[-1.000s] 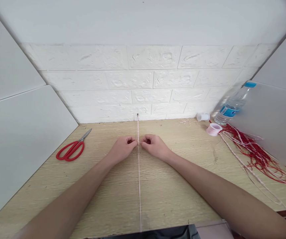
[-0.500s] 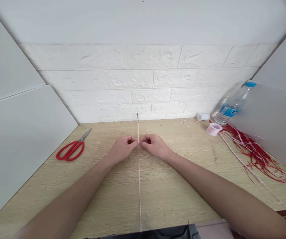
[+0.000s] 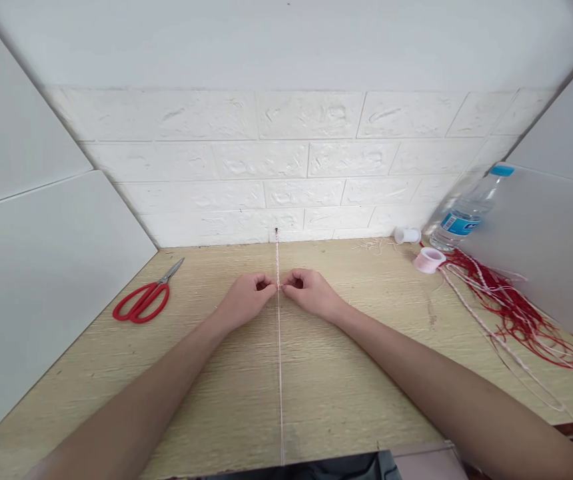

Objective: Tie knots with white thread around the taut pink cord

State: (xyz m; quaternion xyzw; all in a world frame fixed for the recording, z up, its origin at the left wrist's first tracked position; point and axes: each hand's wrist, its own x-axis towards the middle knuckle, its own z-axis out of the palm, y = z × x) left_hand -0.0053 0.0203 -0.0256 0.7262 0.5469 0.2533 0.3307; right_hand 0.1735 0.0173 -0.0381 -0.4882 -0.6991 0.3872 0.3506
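- Barely any movement since one second ago: small loose loop at the fingertips now pulled into a short, straight crosswise strand; hands, scissors and spools look unmoved.
- Thin pale pink braided cord [image 3: 277,261] runs from a small dark spot low on the white brick-pattern wall [image 3: 286,160] out over the table [image 3: 206,407], centred between the hands.
- Below the braid, straight pale pink strands [image 3: 280,373] stretch taut to the table's near edge.
- Left hand [image 3: 246,295]: grip pinched closed, thumb against fingertips, on the thin crosswise strand [image 3: 281,287], just left of the cord.
- Right hand [image 3: 312,293]: same pinched grip on the strand's other side, just right of the cord.
- Red-handled metal scissors [image 3: 158,287] lie left, blades toward the wall.
- Far right: pale pink thread spool [image 3: 428,261], white spool [image 3: 408,235] on its side behind it.
- Clear plastic bottle with blue cap [image 3: 461,220] near both spools.
- Tangled red cords [image 3: 516,307] with pink ones mixed in, beside the right panel [image 3: 556,233].
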